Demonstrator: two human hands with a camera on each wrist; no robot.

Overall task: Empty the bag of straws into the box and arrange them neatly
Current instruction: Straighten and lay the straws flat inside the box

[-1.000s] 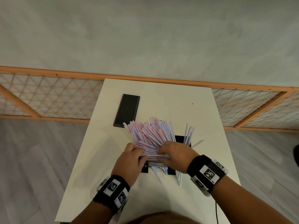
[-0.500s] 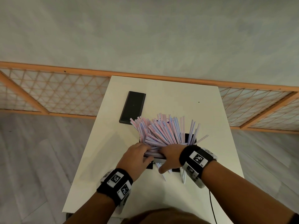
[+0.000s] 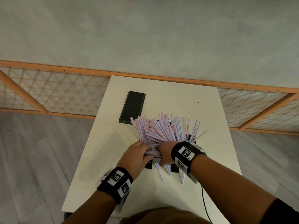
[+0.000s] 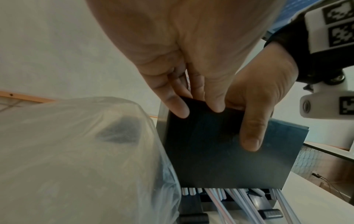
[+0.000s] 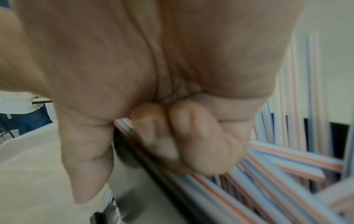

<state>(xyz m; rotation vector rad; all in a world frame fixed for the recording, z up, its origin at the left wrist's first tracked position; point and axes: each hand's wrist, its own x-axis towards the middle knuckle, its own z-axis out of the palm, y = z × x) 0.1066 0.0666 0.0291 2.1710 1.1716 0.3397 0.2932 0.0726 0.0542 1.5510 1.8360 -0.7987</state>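
**Hands at box, straws fanned**

Left hand [image 3: 135,156]: fingers curled over the near wall of one dark box [image 4: 220,151].
Right hand [image 3: 165,152]: fingers curled into the straws [image 3: 161,130], thumb outside the wall.
Straws: too many to count, fanning beyond both hands; four or so spill toward the wrists.
One plastic bag [image 4: 76,159], beside the left hand.
One black lid [image 3: 132,107], well beyond the hands.
One table [image 3: 186,97]: bare surface toward its edges.

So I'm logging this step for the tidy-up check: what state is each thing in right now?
straws: fanned out untidily, sticking up from the box, a few poking out under its near side.
box: open, on the table, gripped at its near wall.
left hand: fingers curled over the box's near wall.
right hand: fingers curled into the straws, thumb outside the wall.
plastic bag: crumpled beside the box.
black lid: flat on the table, apart.
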